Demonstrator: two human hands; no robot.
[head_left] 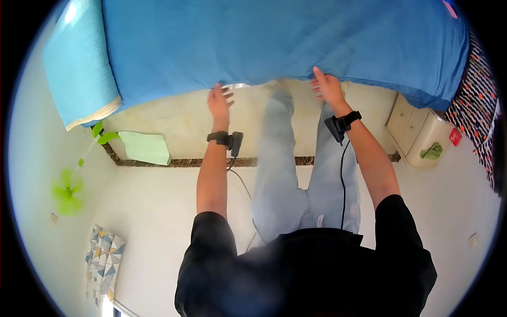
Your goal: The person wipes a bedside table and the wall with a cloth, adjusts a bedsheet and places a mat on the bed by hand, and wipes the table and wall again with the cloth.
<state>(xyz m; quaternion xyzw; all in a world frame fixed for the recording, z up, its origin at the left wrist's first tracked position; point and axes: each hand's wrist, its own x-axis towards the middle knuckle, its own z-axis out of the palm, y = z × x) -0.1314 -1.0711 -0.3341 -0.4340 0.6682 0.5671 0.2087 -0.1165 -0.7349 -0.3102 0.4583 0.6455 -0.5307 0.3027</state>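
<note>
A blue bed sheet (pixel 274 42) covers the bed across the top of the head view, its near edge hanging in slight folds. My left hand (pixel 219 103) is at that edge, left of my legs, with its fingers apart and nothing visible in them. To the right, my right hand (pixel 328 91) is also at the sheet's edge. Its thumb points up against or just in front of the blue fabric, and the other fingers are stretched apart. Whether either hand touches the sheet I cannot tell. Both wrists wear black straps with small devices and cables.
A light blue pillow or folded cover (pixel 82 63) lies at the bed's left end. Beyond it are a green fan (pixel 67 191) and a pale green cloth or mat (pixel 145 148). On the right stand a cream cabinet (pixel 414 129) and dark patterned fabric (pixel 478 105).
</note>
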